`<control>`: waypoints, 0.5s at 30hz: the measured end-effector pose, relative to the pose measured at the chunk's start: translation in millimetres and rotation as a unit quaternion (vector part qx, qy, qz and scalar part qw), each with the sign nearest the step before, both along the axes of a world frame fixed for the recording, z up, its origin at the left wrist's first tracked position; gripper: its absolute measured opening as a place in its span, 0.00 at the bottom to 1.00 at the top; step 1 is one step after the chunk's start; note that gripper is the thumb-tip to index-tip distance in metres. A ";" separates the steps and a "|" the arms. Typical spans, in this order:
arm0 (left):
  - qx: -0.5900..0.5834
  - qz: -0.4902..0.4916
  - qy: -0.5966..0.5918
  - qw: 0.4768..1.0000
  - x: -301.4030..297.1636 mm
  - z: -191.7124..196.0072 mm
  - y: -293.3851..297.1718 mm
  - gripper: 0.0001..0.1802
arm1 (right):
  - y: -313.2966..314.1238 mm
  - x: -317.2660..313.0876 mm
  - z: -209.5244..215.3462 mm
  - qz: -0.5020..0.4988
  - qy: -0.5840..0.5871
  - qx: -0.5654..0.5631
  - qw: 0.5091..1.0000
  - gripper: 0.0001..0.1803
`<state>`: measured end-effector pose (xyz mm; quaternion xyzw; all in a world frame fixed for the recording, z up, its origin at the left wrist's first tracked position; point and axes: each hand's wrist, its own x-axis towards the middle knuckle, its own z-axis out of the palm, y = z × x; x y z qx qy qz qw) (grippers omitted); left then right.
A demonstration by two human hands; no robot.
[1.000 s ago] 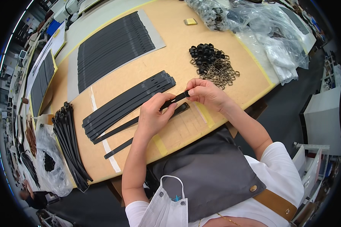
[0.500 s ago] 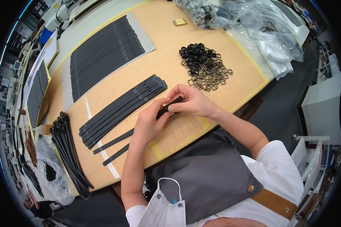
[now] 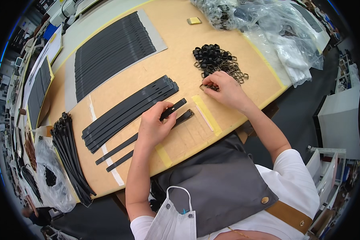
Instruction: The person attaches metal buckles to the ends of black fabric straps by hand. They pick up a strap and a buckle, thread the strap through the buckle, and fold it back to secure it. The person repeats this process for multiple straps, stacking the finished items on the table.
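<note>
I'm watching from far off. The left hand [image 3: 154, 125] pinches a black strap [image 3: 122, 147] between thumb and fingers, near one end, maybe so that end pokes out and is easy to get at. The long tail rests on the table [image 3: 176, 52]. The right hand [image 3: 230, 93] is at the near edge of the pile of metal buckles [image 3: 236, 75], fingers bent in. One buckle [image 3: 203, 86] shows by the fingertips, but it's too small for me to tell if they pinch it.

Black loops [image 3: 210, 56] sit heaped against the buckles, I think to have both close by. A second strap [image 3: 183, 118] lies just below the held one. Above, a neat stack of straps [image 3: 126, 116] points the same way, likely to make grabbing simple.

I see tan tabletop between the hands, so there's room to move there. The front edge passes under the right arm. Plastic bags [image 3: 286, 44] crowd the far right corner, and buckled straps [image 3: 73, 156] reach the front edge at left.
</note>
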<state>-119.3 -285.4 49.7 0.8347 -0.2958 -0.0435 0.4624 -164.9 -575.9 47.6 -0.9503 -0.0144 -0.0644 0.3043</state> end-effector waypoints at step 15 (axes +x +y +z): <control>0.000 0.015 0.009 1.000 1.9 1.6 3.9 0.11 | 25.9 3.4 15.0 -0.018 0.048 -0.017 0.999 0.07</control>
